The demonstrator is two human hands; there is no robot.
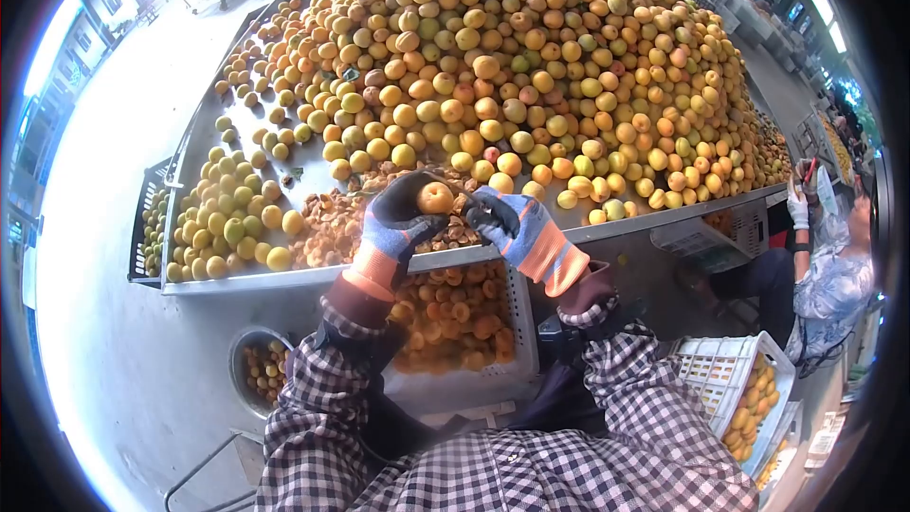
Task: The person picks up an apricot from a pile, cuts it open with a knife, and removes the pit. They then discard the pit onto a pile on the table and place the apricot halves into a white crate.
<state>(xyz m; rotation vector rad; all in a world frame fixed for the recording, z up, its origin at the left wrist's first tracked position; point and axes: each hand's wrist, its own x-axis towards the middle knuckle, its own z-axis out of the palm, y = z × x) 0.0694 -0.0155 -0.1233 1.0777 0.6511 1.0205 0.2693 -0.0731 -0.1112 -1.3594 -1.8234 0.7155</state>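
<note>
Apricot (pixel 435 197), one orange fruit, sits pinched in the curled, dark fingertips of the gloved left hand (pixel 403 223), raised just above the front rim of the counter (pixel 313 277) and turned up toward the camera, probably so its seam can be seen. The right hand (pixel 507 223) is closed, its fingers drawn together and its tips just beside the fruit; whether it grips a small blade cannot be told. Both hands hover over a brownish pile (pixel 332 218) on the counter, well in front of the big heap of apricots (pixel 531 66), which lies within easy reach. Directly below the counter edge stands a white crate (pixel 519 322) of opened fruit, likely set there so pieces drop straight in, and a metal bowl (pixel 239 360) rests on the floor to the left. Another person (pixel 834 275) sits at the right, near a white basket (pixel 720 370)
</note>
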